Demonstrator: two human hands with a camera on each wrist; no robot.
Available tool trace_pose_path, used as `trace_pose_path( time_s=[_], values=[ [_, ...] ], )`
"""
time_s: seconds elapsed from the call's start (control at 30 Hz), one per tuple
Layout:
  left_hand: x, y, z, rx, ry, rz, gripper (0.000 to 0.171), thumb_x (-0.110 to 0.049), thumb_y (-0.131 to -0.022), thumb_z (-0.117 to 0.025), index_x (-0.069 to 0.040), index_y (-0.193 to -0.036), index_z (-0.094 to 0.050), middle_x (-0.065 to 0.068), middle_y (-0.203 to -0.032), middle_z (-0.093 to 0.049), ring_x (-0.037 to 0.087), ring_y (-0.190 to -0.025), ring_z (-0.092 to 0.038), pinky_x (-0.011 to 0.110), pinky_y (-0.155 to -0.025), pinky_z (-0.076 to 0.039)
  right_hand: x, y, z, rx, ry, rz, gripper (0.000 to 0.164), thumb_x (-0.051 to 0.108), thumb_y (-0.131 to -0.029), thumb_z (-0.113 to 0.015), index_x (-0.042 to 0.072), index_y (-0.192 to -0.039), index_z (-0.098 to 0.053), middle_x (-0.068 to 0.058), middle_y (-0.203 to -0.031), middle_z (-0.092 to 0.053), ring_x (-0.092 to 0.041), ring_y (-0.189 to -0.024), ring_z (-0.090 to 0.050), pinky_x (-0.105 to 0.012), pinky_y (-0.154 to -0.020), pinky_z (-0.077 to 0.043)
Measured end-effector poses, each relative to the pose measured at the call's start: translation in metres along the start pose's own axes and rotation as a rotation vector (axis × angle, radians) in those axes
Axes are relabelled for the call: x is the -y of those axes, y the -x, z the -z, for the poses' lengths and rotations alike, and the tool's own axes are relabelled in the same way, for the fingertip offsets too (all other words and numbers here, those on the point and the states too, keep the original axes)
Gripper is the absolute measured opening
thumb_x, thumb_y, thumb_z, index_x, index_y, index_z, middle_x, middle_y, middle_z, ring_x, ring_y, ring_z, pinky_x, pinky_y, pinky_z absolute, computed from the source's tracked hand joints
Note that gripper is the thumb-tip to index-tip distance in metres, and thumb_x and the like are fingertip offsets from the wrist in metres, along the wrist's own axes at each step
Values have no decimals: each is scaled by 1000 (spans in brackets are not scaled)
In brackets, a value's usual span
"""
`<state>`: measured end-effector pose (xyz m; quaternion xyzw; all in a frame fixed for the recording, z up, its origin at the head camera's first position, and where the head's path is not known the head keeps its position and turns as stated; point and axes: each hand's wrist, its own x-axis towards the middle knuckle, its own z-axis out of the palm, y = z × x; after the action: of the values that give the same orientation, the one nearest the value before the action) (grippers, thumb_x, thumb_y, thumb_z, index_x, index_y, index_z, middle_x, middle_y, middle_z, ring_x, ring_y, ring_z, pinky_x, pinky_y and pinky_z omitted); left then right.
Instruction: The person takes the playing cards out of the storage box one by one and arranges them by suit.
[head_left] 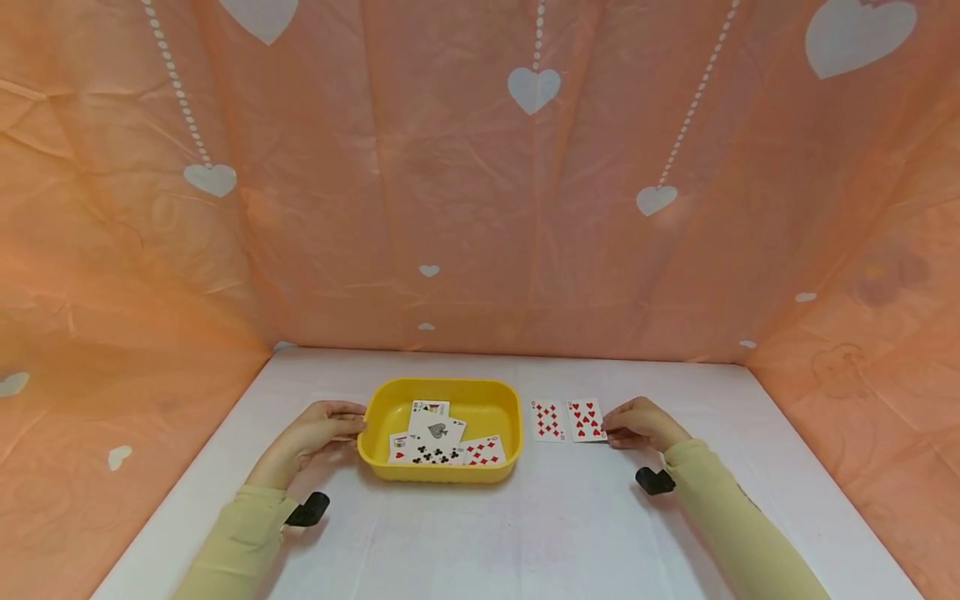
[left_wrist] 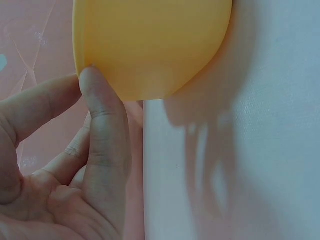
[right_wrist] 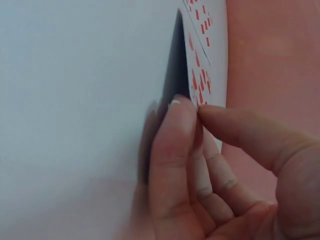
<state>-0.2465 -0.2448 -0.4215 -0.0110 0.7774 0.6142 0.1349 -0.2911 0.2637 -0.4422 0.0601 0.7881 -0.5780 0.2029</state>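
Note:
A yellow tray (head_left: pixel 438 473) with several playing cards lying loose in it, the ace of spades (head_left: pixel 437 430) on top among them, stands on the white table. My left hand (head_left: pixel 324 433) pinches the tray's left rim; in the left wrist view the thumb and a finger meet at the yellow wall (left_wrist: pixel 150 45). To the right of the tray lies a diamonds card (head_left: pixel 548 421). Beside it is a hearts card (head_left: pixel 586 420), whose right edge my right hand (head_left: pixel 647 423) pinches. In the right wrist view this card's near edge is tilted up off the table.
An orange sheet with white hearts (head_left: pixel 465 208) hangs behind the table and along both sides. Each wrist carries a black camera mount, one at the left wrist (head_left: pixel 307 509) and one at the right wrist (head_left: pixel 655 481). The white tabletop (head_left: pixel 480 542) extends toward the front.

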Motion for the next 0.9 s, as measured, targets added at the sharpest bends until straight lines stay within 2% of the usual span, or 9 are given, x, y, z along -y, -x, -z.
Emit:
trace_pose_path(
  time_s=[0.17,0.53,0.67,0.77,0.9],
  values=[
    [1,-1,-1,-17,-12,26,44,-6,-90,-65,15,-125,-48,14,-100,-66,20,-80,-64,38,-78,-54,-1,0,-1,-19,24,-10,16,0,-87,-63,-12,-96,-63,-5,-69,-63,-9,-56,-58,-24,-59,-54],
    [2,-2,1,-6,6,0,43,-4,-90,-64,17,-124,-48,13,-98,-66,19,-79,-65,36,-76,-55,5,7,3,-59,115,45,21,3,-86,-63,-14,-99,-64,-6,-71,-64,-11,-60,-60,-26,-60,-54],
    [1,-1,1,-6,1,-3,43,-4,-89,-64,17,-123,-49,14,-99,-66,19,-79,-65,37,-76,-55,19,10,8,-63,158,105,28,7,-89,-61,-16,-105,-61,-11,-80,-67,-14,-68,-63,-30,-65,-55],
    [0,0,0,-14,-11,6,44,-5,-90,-65,16,-124,-48,14,-100,-66,19,-81,-64,37,-78,-54,34,11,9,-39,169,159,34,9,-91,-58,-18,-111,-57,-16,-90,-68,-17,-76,-66,-33,-71,-55],
    [-1,-1,-1,-21,-12,9,43,-5,-90,-65,16,-124,-48,13,-99,-66,19,-81,-64,37,-77,-54,57,10,4,17,140,214,32,10,-93,-57,-15,-112,-57,-18,-96,-67,-23,-84,-66,-36,-78,-54]
  ],
)
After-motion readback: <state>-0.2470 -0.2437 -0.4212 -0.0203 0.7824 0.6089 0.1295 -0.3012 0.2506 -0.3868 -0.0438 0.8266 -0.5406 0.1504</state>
